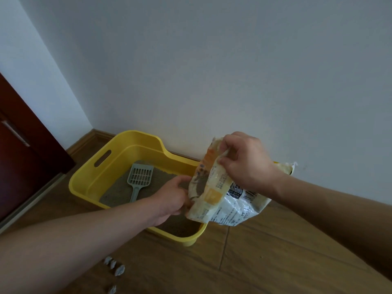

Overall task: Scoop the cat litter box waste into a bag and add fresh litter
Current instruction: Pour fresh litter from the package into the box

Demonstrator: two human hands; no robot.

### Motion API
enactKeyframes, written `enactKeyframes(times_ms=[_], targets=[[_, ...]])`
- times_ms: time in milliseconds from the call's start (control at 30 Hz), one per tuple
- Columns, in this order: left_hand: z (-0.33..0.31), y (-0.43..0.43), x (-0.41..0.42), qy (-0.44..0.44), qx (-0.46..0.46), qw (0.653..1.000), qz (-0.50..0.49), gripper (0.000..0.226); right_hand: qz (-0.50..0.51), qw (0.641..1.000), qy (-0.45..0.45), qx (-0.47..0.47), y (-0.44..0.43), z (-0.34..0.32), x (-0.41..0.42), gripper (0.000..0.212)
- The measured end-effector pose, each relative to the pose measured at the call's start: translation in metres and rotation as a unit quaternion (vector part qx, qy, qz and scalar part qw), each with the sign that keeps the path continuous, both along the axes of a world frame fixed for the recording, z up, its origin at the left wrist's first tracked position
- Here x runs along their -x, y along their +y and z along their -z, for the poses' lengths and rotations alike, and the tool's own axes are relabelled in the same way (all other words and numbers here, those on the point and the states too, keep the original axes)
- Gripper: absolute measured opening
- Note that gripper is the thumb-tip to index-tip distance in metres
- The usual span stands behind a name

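Note:
A yellow litter box (118, 158) sits on the wooden floor against the white wall, with grey-brown litter (118, 190) inside. A grey slotted scoop (139, 179) lies on the litter, handle toward me. Over the box's right end I hold a white and orange litter bag (220, 200), tilted with its open mouth facing left. My right hand (244, 162) pinches the upper edge of the mouth. My left hand (169, 198) grips the lower edge of the mouth. Litter shows inside the opening.
A dark red door (23, 149) stands at the left. Small white crumpled clumps (115, 267) lie on the floor (254, 257) near my left forearm. A wooden skirting board (89, 141) runs along the wall.

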State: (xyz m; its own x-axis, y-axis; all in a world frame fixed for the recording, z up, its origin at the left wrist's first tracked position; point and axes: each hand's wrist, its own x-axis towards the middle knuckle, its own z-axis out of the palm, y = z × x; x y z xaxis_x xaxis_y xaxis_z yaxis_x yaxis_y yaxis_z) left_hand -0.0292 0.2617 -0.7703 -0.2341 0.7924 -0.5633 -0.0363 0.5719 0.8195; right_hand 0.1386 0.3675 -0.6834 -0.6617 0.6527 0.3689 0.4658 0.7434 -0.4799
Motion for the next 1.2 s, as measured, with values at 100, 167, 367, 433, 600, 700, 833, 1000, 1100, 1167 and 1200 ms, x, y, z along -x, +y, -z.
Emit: enactKeyframes(times_ms=[100, 167, 367, 433, 600, 700, 833, 1000, 1100, 1167, 1200], targets=[[0.001, 0.004, -0.003, -0.030, -0.003, 0.999, -0.038, 0.049, 0.008, 1.000, 0.000, 0.000, 0.001, 0.000, -0.005, 0.031], [0.000, 0.007, -0.004, -0.053, -0.005, 0.997, -0.049, 0.035, 0.011, 1.000, 0.002, 0.001, 0.001, 0.000, -0.008, 0.030], [-0.003, 0.010, -0.007, -0.040, -0.006, 0.998, -0.058, 0.026, 0.022, 1.000, 0.005, 0.010, 0.003, -0.002, -0.015, 0.031], [-0.006, 0.011, -0.010, -0.028, -0.006, 0.998, -0.061, 0.027, 0.024, 1.000, 0.007, 0.016, 0.003, -0.002, -0.017, 0.032], [-0.014, 0.014, -0.014, -0.017, 0.000, 0.997, -0.076, 0.029, 0.028, 0.999, 0.009, 0.022, 0.004, -0.004, -0.021, 0.031], [-0.016, 0.014, -0.013, -0.010, 0.007, 0.998, -0.069, 0.028, 0.030, 0.999, 0.012, 0.023, 0.005, -0.005, -0.022, 0.036], [-0.021, 0.014, -0.014, -0.009, 0.010, 0.998, -0.056, 0.027, 0.040, 0.999, 0.010, 0.021, 0.006, -0.005, -0.025, 0.034], [-0.023, 0.015, -0.017, -0.003, 0.010, 0.999, -0.033, 0.026, 0.049, 0.999, 0.008, 0.022, 0.007, -0.005, -0.031, 0.021], [-0.023, 0.016, -0.018, 0.000, -0.006, 0.999, -0.034, 0.028, 0.057, 0.998, 0.007, 0.023, 0.008, -0.005, -0.035, 0.017], [-0.022, 0.016, -0.019, 0.004, -0.018, 0.999, -0.038, 0.029, 0.064, 0.998, 0.005, 0.024, 0.009, -0.006, -0.039, 0.015], [-0.022, 0.016, -0.020, 0.007, -0.024, 0.999, -0.040, 0.029, 0.067, 0.997, 0.005, 0.025, 0.010, -0.006, -0.042, 0.015]])
